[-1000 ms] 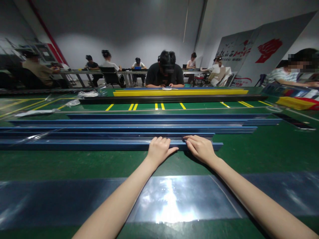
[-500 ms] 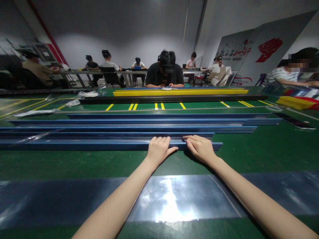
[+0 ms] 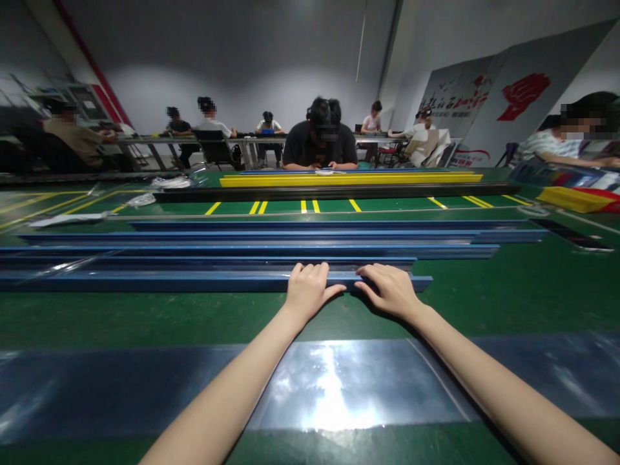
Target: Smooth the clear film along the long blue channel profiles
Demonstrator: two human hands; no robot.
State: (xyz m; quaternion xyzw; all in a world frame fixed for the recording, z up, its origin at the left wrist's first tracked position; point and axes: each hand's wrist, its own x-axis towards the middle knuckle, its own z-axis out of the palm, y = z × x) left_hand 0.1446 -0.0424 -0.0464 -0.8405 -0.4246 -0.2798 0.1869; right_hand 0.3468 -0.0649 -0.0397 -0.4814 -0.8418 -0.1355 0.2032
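A long blue channel strip (image 3: 145, 283) lies crosswise on the green table, its raised near edge facing me. My left hand (image 3: 309, 286) is closed over that edge, fingers curled inside and the thumb stretched along the front. To its right, my right hand (image 3: 387, 289) also grips the strip close to its right end. Its fingertips reach over the edge while the thumb rests against the near side. A small gap separates the two thumbs. The fingertips inside the channel are partly hidden.
Behind it lie more blue strips (image 3: 329, 252), a black strip (image 3: 339, 192) and a yellow strip (image 3: 349, 181). A clear plastic sheet (image 3: 121, 387) spans the table under my forearms. A phone (image 3: 571, 236) lies at right. A person (image 3: 320, 139) sits opposite.
My right thumb has moved left and away from the fingers, so the right hand is spread a little wider. My left hand has hardly moved.
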